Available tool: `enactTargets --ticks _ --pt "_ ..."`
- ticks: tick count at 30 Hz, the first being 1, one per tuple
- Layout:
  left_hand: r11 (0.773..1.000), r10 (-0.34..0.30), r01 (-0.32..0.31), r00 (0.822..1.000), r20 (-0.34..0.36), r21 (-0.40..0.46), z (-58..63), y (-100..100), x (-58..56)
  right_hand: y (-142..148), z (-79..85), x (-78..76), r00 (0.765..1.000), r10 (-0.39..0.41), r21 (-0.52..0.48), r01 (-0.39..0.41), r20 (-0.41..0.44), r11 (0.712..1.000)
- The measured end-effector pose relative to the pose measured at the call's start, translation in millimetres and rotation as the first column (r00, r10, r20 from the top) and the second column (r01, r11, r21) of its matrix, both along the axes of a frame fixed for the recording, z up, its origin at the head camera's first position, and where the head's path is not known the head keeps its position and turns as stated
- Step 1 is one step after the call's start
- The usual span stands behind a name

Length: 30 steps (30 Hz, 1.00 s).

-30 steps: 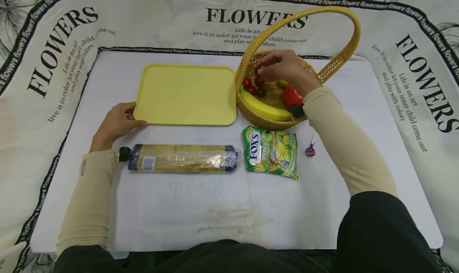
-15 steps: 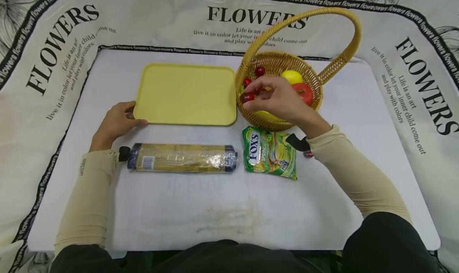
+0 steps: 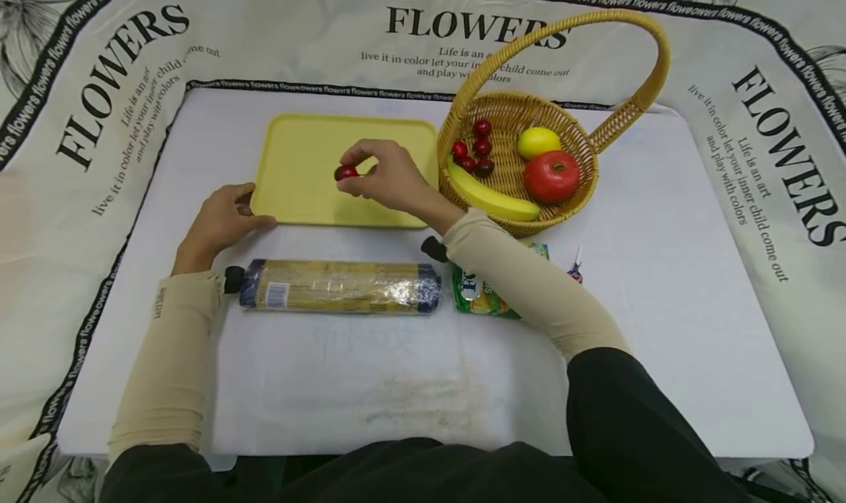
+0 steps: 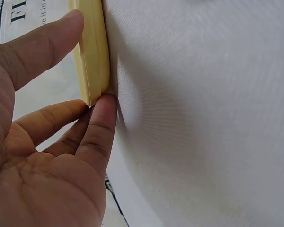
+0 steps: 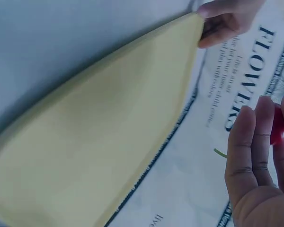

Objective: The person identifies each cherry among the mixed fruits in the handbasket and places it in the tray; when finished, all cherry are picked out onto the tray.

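Observation:
My right hand [image 3: 390,176] pinches a dark red cherry [image 3: 346,172] between thumb and fingertips above the yellow tray [image 3: 297,150]. In the right wrist view the cherry [image 5: 278,125] shows among the fingers, and a green stem [image 5: 220,152] sticks out beyond them. My left hand [image 3: 221,220] holds the tray's near left corner. Up close in the left wrist view, the thumb lies against one side of the tray [image 4: 92,52] and the fingertips touch the other at the corner. Several more cherries [image 3: 482,147] lie in the wicker basket [image 3: 505,117] right of the tray.
The basket also holds a banana [image 3: 496,198], a lemon [image 3: 537,142] and a red apple-like fruit [image 3: 551,177]; its tall handle [image 3: 654,62] arches over. Nearer me lie a long wrapped noodle pack [image 3: 340,286], a green candy bag [image 3: 476,294] partly under my right forearm, and a lollipop [image 3: 576,271].
My right hand has lifted a cherry out of the basket and carried it left over the tray. The left hand has stayed at the tray's corner.

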State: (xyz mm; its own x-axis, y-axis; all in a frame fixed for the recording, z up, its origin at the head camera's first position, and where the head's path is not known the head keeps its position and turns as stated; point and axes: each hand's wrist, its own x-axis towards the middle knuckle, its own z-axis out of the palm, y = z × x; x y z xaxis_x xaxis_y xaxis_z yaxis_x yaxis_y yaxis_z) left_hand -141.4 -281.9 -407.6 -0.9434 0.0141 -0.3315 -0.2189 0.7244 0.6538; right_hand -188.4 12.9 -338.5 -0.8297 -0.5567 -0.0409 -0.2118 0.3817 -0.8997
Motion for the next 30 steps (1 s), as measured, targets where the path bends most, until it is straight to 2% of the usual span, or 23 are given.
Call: enactTargets --ticks 3,8,11,15,19,24,28,30 --pt "1.000 -0.002 0.002 1.000 -0.006 -0.001 0.0 -1.9 0.4 -26.5 -8.5 -15.8 0.999 -0.019 0.056 0.020 -0.028 0.998" --pt "1.000 -0.004 0.004 1.000 -0.016 0.004 1.6 -2.4 -0.4 -59.0 -26.9 -35.3 0.995 -0.097 0.129 0.097 -0.006 0.987" --pt "1.000 -0.016 0.016 1.000 -0.018 0.005 2.6 -1.4 -1.5 -68.1 -35.6 -41.7 0.990 -0.143 0.204 0.138 0.008 0.969" --pt "1.000 -0.027 0.027 1.000 -0.004 0.006 2.7 -0.1 -1.4 -73.2 -43.1 -45.3 0.987 -0.159 0.309 0.143 0.027 0.940" --pt "0.999 -0.039 0.039 0.999 0.006 0.000 2.9 2.5 -2.2 -75.8 -48.9 -50.4 0.991 -0.132 0.399 0.126 -0.014 0.908" --pt "0.998 -0.048 0.049 0.999 0.012 -0.030 2.3 2.1 -1.0 -81.5 -57.6 -55.0 0.993 -0.063 0.526 0.109 -0.104 0.843" --pt "0.998 -0.048 0.048 0.999 0.006 -0.040 3.8 1.1 -0.5 -82.1 -56.2 -53.4 0.991 -0.045 0.547 0.108 -0.128 0.830" --pt "0.999 -0.041 0.041 0.999 0.000 -0.035 4.7 0.6 0.1 -78.7 -48.1 -50.1 0.989 -0.015 0.526 0.090 -0.144 0.845"
